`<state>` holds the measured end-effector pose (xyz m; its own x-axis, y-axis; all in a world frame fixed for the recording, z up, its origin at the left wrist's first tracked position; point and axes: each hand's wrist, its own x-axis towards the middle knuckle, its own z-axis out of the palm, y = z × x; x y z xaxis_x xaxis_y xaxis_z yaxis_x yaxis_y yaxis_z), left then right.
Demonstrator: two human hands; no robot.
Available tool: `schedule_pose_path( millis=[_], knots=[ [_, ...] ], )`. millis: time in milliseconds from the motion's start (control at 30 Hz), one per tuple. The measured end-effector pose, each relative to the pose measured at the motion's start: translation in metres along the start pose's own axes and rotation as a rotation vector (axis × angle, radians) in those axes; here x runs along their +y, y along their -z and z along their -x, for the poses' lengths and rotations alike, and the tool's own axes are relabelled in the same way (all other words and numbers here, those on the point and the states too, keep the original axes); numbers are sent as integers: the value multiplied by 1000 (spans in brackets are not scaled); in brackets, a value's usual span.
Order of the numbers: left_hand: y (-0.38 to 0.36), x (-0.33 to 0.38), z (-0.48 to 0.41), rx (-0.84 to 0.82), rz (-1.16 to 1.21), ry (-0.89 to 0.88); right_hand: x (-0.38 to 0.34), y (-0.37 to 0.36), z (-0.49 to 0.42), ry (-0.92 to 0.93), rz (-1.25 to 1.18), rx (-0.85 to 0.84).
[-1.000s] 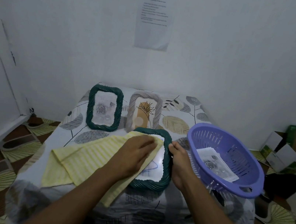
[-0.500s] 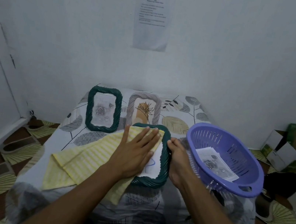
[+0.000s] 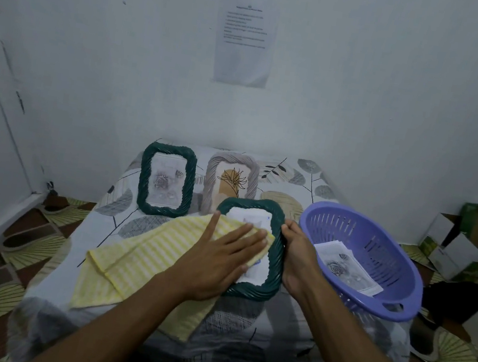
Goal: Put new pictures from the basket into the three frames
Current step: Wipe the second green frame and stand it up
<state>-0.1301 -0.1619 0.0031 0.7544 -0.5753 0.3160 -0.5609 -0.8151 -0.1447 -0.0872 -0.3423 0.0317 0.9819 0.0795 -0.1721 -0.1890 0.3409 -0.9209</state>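
A dark green woven frame (image 3: 275,268) lies flat on the table in front of me, a white picture with a blue line showing in it. My left hand (image 3: 219,256) lies flat with straight fingers on a yellow striped cloth (image 3: 137,261), pressing it onto the frame's glass. My right hand (image 3: 298,256) grips the frame's right edge. A second green frame (image 3: 166,180) and a grey frame (image 3: 231,176) stand at the back. The purple basket (image 3: 379,234) at the right holds printed pictures (image 3: 345,269).
The table (image 3: 266,338) has a leaf-patterned cover and stands against a white wall with a paper sheet (image 3: 246,35) taped on it. Open cardboard boxes (image 3: 471,249) lie on the floor at the right. The patterned floor (image 3: 1,252) shows on the left.
My left hand has flattened and slid with the cloth up and right across the frame's glass. The right hand stays on the frame's edge.
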Motion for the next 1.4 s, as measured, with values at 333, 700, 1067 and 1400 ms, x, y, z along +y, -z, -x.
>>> schedule_pose_path(
  millis=[333, 700, 1067, 1400],
  knots=[
    [7, -7, -7, 35, -8, 48, 8, -9, 9, -20, 11, -25],
    [-3, -6, 1, 70, 17, 120, 9, -10, 11, 6, 74, -10],
    [-2, 2, 15, 72, 90, 10, -5, 1, -4, 110, -14, 73],
    [6, 5, 8, 30, 51, 16, -1, -6, -5, 51, -72, 34]
  ],
)
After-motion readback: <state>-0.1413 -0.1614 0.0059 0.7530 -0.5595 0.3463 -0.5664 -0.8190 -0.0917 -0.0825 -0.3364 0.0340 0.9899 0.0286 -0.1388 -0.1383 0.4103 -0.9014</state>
